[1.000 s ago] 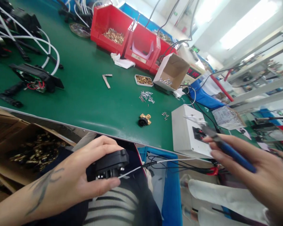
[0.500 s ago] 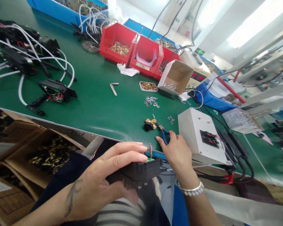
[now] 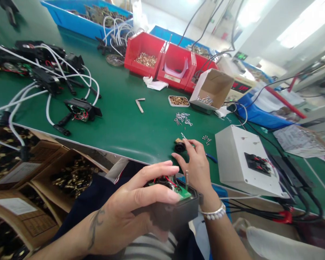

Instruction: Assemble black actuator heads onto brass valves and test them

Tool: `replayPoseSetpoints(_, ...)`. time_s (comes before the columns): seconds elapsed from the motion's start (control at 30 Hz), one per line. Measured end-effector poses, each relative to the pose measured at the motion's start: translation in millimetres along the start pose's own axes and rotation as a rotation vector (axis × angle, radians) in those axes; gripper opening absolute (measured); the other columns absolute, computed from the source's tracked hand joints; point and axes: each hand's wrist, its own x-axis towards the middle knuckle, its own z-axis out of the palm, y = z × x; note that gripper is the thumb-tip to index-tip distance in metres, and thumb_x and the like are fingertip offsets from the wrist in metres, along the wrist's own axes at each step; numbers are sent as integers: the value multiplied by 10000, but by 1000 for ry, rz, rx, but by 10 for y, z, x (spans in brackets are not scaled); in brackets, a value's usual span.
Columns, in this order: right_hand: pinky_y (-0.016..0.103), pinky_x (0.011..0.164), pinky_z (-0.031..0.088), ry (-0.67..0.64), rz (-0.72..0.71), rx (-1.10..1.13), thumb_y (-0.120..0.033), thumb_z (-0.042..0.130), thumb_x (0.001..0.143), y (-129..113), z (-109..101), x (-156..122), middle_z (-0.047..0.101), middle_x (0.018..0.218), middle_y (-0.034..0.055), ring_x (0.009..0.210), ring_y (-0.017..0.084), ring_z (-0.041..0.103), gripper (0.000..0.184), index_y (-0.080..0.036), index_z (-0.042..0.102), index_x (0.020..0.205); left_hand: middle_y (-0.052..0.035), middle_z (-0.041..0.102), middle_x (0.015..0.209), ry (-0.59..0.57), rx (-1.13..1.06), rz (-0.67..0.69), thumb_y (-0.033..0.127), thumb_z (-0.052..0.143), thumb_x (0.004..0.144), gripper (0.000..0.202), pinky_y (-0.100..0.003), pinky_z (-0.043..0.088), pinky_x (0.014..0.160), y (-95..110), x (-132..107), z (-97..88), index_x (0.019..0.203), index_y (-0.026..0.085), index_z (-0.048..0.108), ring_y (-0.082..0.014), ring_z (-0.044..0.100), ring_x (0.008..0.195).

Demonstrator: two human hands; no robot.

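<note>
The black housing (image 3: 182,213) is up in front of the person's lap, just off the table's near edge, its open side turned upward so that I can see a green circuit board (image 3: 184,194), red wires (image 3: 166,179) and a metal pin (image 3: 187,177) standing upright at one corner. The left hand (image 3: 130,206) has it in a firm grasp: the forefinger and middle finger stretch across the top, the thumb is tucked low against the near side, and the forearm slants in from the lower left, the wrist nearly straight.

Past the housing, the right hand (image 3: 199,166) reaches over the table edge, back of the hand up. Its forearm rises steeply from below, a pale beaded bracelet (image 3: 215,213) round the wrist. Thumb and forefinger are parted, with a brass fitting (image 3: 178,140) and its black round end (image 3: 180,147) at the gap; the forefinger's tip is right at the brass, though I can't tell whether it presses on it. The other fingers curl loosely.

Just beside that hand, a blue-handled tool (image 3: 211,158) lies partly hidden on the green table (image 3: 116,133). Small screws (image 3: 206,139) sit near it, and farther right stands a pale grey box (image 3: 233,162).
</note>
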Motion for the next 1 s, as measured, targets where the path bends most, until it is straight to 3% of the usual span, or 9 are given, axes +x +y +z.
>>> replayPoseSetpoints(0.1, 511, 977, 525, 5, 8, 6, -362, 583, 943, -16, 77, 35, 576, 1302, 191, 1163, 325, 599, 366, -176, 672, 1245, 17, 538, 1504, 17, -29, -7, 183, 694, 915, 474, -423, 508, 1120, 4, -4, -7, 1269, 469, 559, -245, 544, 1371)
replayPoseSetpoints(0.3, 489, 1009, 520, -74, -6, 62, -274, 567, 939, -35, 92, 49, 616, 1297, 191, 1208, 329, 604, 357, -154, 652, 1264, 9, 490, 1545, 41, -81, -99, 255, 756, 875, 436, -329, 585, 984, 28, -23, -41, 1224, 447, 577, -251, 573, 1342)
replayPoseSetpoints(0.4, 451, 895, 572, -111, 29, 84, -317, 581, 934, -90, 67, 61, 664, 1204, 179, 1097, 310, 658, 538, -122, 507, 1431, -36, 503, 1543, 45, -101, -117, 312, 773, 852, 406, -320, 612, 915, 34, -22, -59, 1205, 398, 593, -269, 617, 1289)
replayPoseSetpoints(0.5, 428, 800, 583, -134, 67, 54, -386, 581, 933, -123, 70, 77, 687, 1139, 164, 1002, 307, 681, 682, -114, 378, 1525, 11, 530, 1529, 45, -164, -91, 245, 788, 834, 504, -287, 601, 926, 37, -12, -65, 1236, 460, 572, -238, 602, 1311)
replayPoseSetpoints(0.6, 400, 742, 572, -136, 85, 27, -439, 566, 934, -110, 125, 83, 666, 1169, 162, 936, 295, 680, 645, -146, 433, 1493, 32, 544, 1520, 58, -265, -101, 204, 776, 838, 532, -300, 587, 962, 37, -8, -50, 1244, 489, 585, -236, 591, 1328)
replayPoseSetpoints(0.8, 371, 695, 558, -34, 156, -9, -512, 596, 906, -50, 288, 30, 653, 1129, 131, 745, 225, 647, 633, -151, 519, 1419, 8, 571, 1494, 101, -448, -35, 190, 778, 849, 454, -271, 572, 982, 19, -39, -28, 1227, 410, 658, -258, 614, 1306)
replayPoseSetpoints(1.0, 372, 705, 551, 23, 124, 13, -528, 598, 906, -26, 327, -4, 663, 1147, 131, 771, 228, 635, 615, -151, 547, 1389, 48, 563, 1504, 80, -484, -59, 116, 774, 840, 497, -252, 525, 1058, 40, -43, -33, 1224, 410, 661, -234, 586, 1343)
